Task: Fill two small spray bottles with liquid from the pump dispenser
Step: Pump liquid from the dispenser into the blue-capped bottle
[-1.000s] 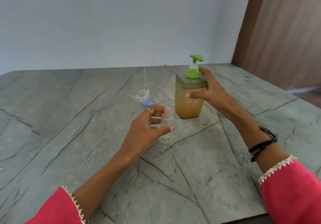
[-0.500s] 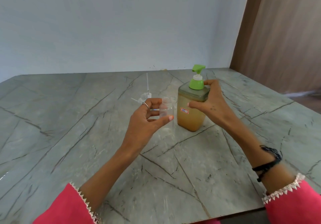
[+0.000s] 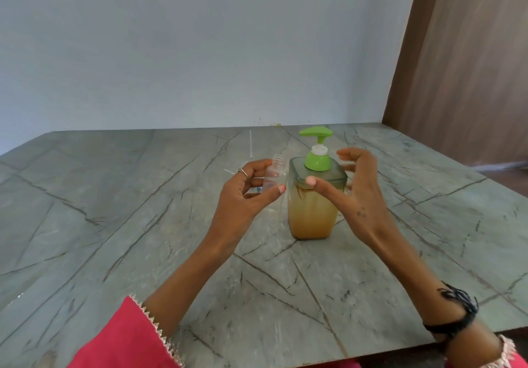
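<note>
The left hand (image 3: 243, 196) pinches a small clear plastic bottle (image 3: 273, 177) with no cap — thumb on the near side, fingers curled round the far side. The bottle is upright, held up off the table, with its open screw neck at the top. It sits just beside the left wall of the pump dispenser, maybe touching it, but the clear plastic makes that hard to tell.

The right hand (image 3: 355, 193) holds nothing. Its fingers are spread and only a little bent, cupped around the top of the dispenser. The thumb tip touches or almost touches the front edge of the lid, and the other fingers are blurry behind the lid.

The square see-through pump dispenser (image 3: 313, 210) stands on the grey stone table (image 3: 114, 239). It is full of cloudy yellow-brown liquid and has a green pump head (image 3: 316, 133) with the spout pointing left.

Behind the left hand, thin white tubes (image 3: 251, 143) stick up — parts of the spray tops, mostly hidden. A ring sits on one finger of the left hand, and a black band (image 3: 457, 310) wraps the right wrist above a pink sleeve (image 3: 125, 342).
</note>
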